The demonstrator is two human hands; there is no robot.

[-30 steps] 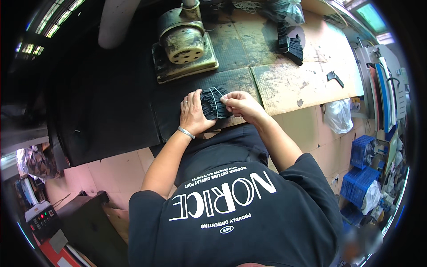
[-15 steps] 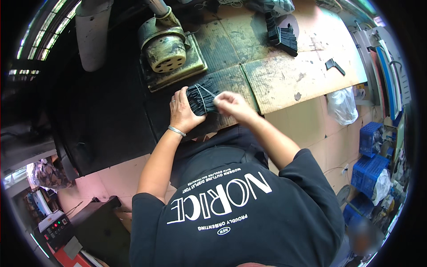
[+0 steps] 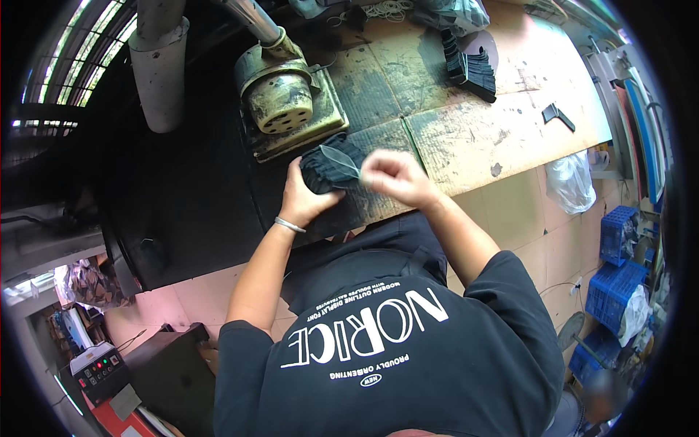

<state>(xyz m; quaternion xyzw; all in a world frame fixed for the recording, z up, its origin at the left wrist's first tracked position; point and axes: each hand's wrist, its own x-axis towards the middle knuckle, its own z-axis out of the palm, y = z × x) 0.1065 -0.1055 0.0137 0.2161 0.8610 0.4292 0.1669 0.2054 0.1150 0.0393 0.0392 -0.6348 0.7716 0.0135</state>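
Note:
My left hand [image 3: 302,198] is wrapped round the near side of a bundle of thin black pieces [image 3: 314,175] at the edge of the cardboard-covered table. A pale rubber band [image 3: 341,155] loops over the bundle and stretches to the right. My right hand [image 3: 399,178], slightly blurred, pinches the band's far end, apart from the bundle. A second fan-shaped stack of black pieces [image 3: 477,76] lies toward the back right. One L-shaped black piece [image 3: 559,119] rests by itself near the table's right end.
Just beyond the bundle stands a worn, cream-coloured machine head [image 3: 280,105] on a square base. Cardboard [image 3: 466,149] covers the tabletop. A clear plastic bag [image 3: 571,182] hangs off the right edge, and blue crates [image 3: 615,288] stand on the floor to the right. A grey pipe [image 3: 160,76] hangs at upper left.
My right hand has moved a little right, pulling the band into a wider loop away from the bundle. My left hand keeps its hold, and the bundle has turned slightly. The whole view has shifted.

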